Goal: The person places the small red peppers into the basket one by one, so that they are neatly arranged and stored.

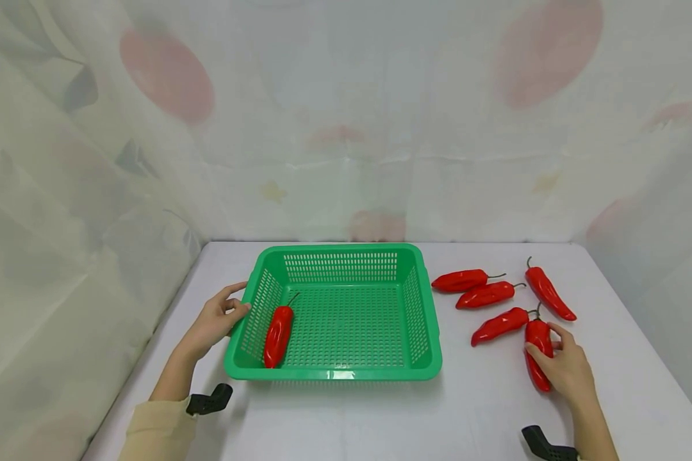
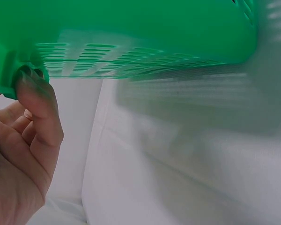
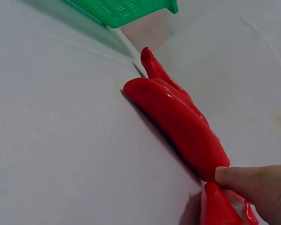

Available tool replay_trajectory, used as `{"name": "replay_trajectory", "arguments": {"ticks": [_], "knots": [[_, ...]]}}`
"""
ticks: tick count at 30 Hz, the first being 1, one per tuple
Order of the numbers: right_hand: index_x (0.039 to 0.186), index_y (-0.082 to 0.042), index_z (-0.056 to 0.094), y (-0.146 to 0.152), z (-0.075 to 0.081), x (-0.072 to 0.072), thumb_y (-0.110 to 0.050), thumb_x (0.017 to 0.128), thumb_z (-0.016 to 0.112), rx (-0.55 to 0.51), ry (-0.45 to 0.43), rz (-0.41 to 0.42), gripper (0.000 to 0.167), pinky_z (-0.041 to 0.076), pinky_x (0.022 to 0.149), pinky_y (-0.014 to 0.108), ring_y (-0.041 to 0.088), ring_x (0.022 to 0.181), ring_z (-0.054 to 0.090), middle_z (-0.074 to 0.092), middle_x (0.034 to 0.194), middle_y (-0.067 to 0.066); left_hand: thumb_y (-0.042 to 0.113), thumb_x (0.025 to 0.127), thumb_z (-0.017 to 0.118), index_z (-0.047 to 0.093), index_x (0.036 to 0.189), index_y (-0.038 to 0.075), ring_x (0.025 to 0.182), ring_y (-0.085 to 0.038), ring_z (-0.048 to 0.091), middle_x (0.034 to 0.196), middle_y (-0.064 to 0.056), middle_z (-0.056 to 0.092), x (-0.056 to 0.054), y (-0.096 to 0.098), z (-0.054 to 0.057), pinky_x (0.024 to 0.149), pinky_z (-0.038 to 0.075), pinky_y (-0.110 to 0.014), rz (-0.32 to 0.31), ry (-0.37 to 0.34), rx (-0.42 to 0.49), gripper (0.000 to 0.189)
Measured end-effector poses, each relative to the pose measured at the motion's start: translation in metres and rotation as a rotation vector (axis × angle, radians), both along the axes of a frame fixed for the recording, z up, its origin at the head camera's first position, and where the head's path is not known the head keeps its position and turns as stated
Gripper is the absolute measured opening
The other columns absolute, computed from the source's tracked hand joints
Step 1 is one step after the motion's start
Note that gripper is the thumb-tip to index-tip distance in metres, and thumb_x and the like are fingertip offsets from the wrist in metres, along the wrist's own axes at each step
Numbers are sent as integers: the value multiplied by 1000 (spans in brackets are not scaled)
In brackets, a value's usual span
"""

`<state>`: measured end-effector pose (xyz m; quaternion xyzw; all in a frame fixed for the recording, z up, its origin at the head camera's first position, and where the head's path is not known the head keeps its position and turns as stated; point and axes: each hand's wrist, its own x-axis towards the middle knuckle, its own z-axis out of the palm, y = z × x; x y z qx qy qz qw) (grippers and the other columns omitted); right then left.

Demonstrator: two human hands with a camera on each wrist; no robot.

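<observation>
My left hand (image 1: 213,323) holds the left rim of a green plastic basket (image 1: 334,374), its finger curled at the edge in the left wrist view. Inside the basket, along the left wall, lies a red chili pepper (image 1: 278,336) with its stem pointing away. Over on the right, my right hand (image 1: 568,368) grips another red chili pepper (image 1: 538,336) between thumb and fingers; whether it touches the table cannot be told. Just left of it is a chili pepper (image 1: 500,325), whose smooth body (image 3: 173,122) fills the middle of the right wrist view.
Two chili peppers, one nearer the basket (image 1: 460,280) and one beside it (image 1: 486,295), lie right of the basket. A further chili pepper (image 1: 550,294) lies at the far right. The white table (image 1: 380,422) meets patterned cloth walls (image 1: 334,186) behind and at both sides.
</observation>
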<state>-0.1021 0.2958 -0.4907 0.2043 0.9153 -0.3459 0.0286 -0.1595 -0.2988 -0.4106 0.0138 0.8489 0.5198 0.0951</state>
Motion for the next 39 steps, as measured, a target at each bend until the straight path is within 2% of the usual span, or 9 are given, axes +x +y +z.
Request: {"name": "replay_trajectory", "arguments": {"ticks": [3, 6, 15, 25, 32, 39], "knots": [[143, 3, 17, 0, 0, 0, -32, 87, 61, -10, -11, 3, 79, 53, 70, 51, 50, 107, 37, 36, 120, 36, 11, 94, 51, 25, 142, 3, 67, -23, 63, 86, -19, 53, 5, 7, 11, 59, 56, -35, -3, 5, -7, 55], [144, 2, 16, 1, 0, 0, -32, 88, 60, -16, -15, 10, 78, 52, 72, 53, 51, 110, 36, 35, 123, 36, 11, 94, 50, 26, 142, 3, 67, -24, 63, 86, -19, 53, 7, 9, 16, 59, 56, -34, -1, 6, -19, 54], [145, -1, 16, 2, -1, 1, -29, 91, 55, -21, -11, 10, 72, 51, 75, 54, 52, 112, 35, 34, 126, 37, 11, 94, 51, 25, 142, 3, 67, -23, 63, 86, -18, 53, 6, 8, 14, 59, 56, -35, -2, 2, -7, 55], [145, -1, 17, 4, 12, 2, -31, 89, 56, -28, 29, -26, 74, 55, 62, 46, 50, 107, 39, 35, 125, 36, 11, 94, 51, 25, 142, 3, 67, -22, 63, 87, -19, 53, 7, 8, 14, 59, 56, -36, -4, 2, -2, 55], [145, -4, 17, 0, 22, -3, -35, 90, 55, -63, 63, 2, 75, 55, 63, 46, 49, 107, 40, 35, 127, 34, 12, 94, 51, 26, 142, 3, 67, -22, 63, 87, -19, 53, 7, 9, 15, 59, 56, -35, -3, 4, -8, 55], [146, -6, 18, -5, 27, -15, -37, 88, 58, -79, 114, 39, 77, 55, 65, 48, 48, 105, 41, 36, 127, 33, 11, 94, 51, 26, 142, 3, 67, -23, 63, 87, -20, 53, 8, 9, 16, 59, 56, -35, 1, 2, -7, 54]]}}
